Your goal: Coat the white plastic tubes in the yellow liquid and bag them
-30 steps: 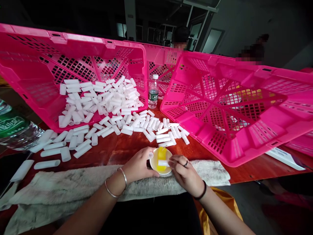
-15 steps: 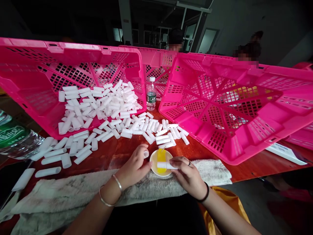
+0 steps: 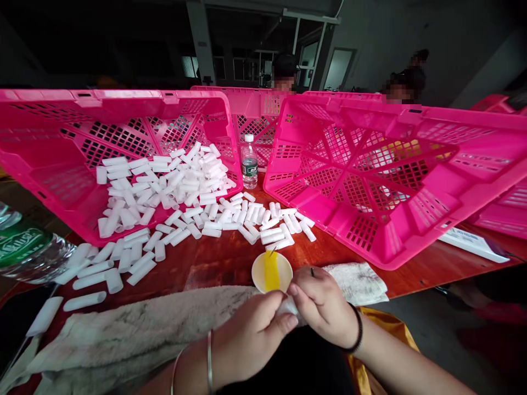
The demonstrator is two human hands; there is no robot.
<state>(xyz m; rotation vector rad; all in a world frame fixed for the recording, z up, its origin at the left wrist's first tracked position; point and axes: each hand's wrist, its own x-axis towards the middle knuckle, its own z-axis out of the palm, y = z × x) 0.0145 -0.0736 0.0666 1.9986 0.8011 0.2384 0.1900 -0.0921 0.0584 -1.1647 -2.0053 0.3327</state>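
Observation:
My left hand (image 3: 261,334) and my right hand (image 3: 323,307) meet low in the centre, fingers closed around a white tube (image 3: 289,307) that they mostly cover. Just beyond them stands a round pale bowl (image 3: 257,271) with a yellow strip (image 3: 271,271) lying across it. White tubes (image 3: 230,216) are scattered over the table behind the bowl. A greyish cloth (image 3: 144,323) lies along the table's near edge, partly under my hands.
A pink basket (image 3: 37,140) on its side holds a heap of white tubes at the left; another pink basket (image 3: 395,241) tilts at the right. A small bottle (image 3: 249,164) stands between them. A large bottle (image 3: 28,247) is far left. People (image 3: 284,74) are beyond.
Both hands have come together nearer my body, in front of the bowl. The tube in my right hand has left the space over the bowl. The view has shifted slightly.

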